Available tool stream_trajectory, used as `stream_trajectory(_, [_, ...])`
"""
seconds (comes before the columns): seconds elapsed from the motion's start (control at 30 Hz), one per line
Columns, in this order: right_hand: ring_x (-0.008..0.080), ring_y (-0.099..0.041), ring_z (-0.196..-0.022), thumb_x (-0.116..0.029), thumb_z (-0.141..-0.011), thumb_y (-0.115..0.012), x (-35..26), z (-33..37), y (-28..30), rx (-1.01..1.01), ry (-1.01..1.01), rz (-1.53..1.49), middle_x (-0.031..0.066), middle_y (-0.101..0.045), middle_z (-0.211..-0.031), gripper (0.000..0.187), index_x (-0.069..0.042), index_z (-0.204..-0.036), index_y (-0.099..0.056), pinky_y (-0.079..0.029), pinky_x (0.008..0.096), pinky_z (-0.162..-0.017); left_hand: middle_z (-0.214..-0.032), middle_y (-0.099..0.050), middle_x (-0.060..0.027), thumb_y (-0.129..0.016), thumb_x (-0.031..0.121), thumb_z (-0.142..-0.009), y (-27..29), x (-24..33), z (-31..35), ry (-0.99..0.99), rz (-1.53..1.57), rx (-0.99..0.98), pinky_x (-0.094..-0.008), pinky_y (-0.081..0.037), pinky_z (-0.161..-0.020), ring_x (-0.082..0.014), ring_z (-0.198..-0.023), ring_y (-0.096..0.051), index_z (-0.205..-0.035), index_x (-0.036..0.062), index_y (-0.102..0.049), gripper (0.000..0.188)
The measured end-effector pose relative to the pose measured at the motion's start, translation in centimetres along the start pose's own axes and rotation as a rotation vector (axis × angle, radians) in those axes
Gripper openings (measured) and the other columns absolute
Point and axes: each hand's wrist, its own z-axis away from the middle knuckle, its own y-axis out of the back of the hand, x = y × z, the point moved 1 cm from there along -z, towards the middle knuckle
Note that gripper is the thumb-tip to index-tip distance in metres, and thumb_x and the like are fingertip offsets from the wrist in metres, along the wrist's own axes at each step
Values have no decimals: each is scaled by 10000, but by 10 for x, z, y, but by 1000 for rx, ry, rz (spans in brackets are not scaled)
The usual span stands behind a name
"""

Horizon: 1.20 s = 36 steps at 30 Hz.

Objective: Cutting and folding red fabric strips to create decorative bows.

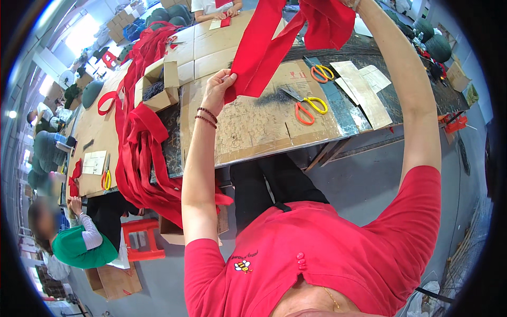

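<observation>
— What have you got hold of there?

— A wide red ribbon point(274, 42), stretched up in the air over the worktable point(253, 127). My left hand point(217, 91) pinches its lower end between thumb and fingers, just above the cardboard sheet point(248, 119) that covers the table. My right hand point(349, 3) is raised to the top edge of the view, where the ribbon bunches into folds; most of that hand is cut off, so I cannot tell how it is closed, only that the ribbon hangs from about there.

— Anything on your wrist?

— Two dark bead bracelets point(206, 116) on the left one.

— And under the ribbon?

— Two pairs of scissors with orange and yellow handles: one pair point(306, 105) lies near the middle of the cardboard, the other point(321, 72) further back, beside some pale paper strips point(364, 90).

— What's off to your left?

— A small open cardboard box point(158, 84) with something dark inside, and just beside it a long heap of red ribbons point(140, 153) that spills over the table's front edge towards the floor. Further left, another pair of scissors point(106, 177) lies on the table, and below that a person in a green top point(79, 245) sits near a red plastic stool point(141, 239).

— Anyone else?

— Someone across the table point(216, 8), hands on a red piece.
</observation>
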Motion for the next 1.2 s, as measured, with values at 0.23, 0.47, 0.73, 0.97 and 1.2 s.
stream_trajectory(0.23, [126,-638,-711,-208,-891,-593,-19,18,31,-62,-291,-199,73,-691,-821,246,19,-948,-668,-503,262,-659,-902,-639,-15,-591,127,-905,4,5,-13,14,-38,-91,-233,-516,-704,-81,-768,-616,-986,47,-572,116])
stream_trajectory(0.47, [133,-638,-697,-231,-870,-626,1,44,60,-35,-365,-130,68,-690,-815,265,10,-973,-669,-506,265,-650,-864,-649,-36,-584,133,-907,1,-11,-15,10,-101,-12,-238,-532,-697,-104,-753,-634,-1053,4,-587,195])
stream_trajectory(0.73, [124,-612,-715,-344,-842,-656,29,83,72,109,-580,292,38,-685,-813,328,-37,-946,-703,-499,299,-673,-916,-671,-86,-596,116,-894,19,-43,-20,10,-30,102,-247,-529,-720,-132,-780,-649,-1043,0,-588,188])
stream_trajectory(0.97, [143,-631,-756,-350,-863,-630,74,96,92,58,-566,104,56,-699,-852,311,-58,-935,-711,-501,302,-725,-905,-671,-101,-593,130,-898,36,-78,-5,84,-29,252,-253,-529,-725,-150,-788,-649,-1003,7,-610,162])
stream_trajectory(1.2, [61,-461,-587,-252,-776,-709,114,104,89,197,-632,303,-62,-569,-639,186,-67,-763,-690,-400,288,-584,-879,-670,-73,-586,132,-903,53,-109,41,148,-204,241,-241,-522,-706,-122,-774,-641,-1008,-1,-617,173])
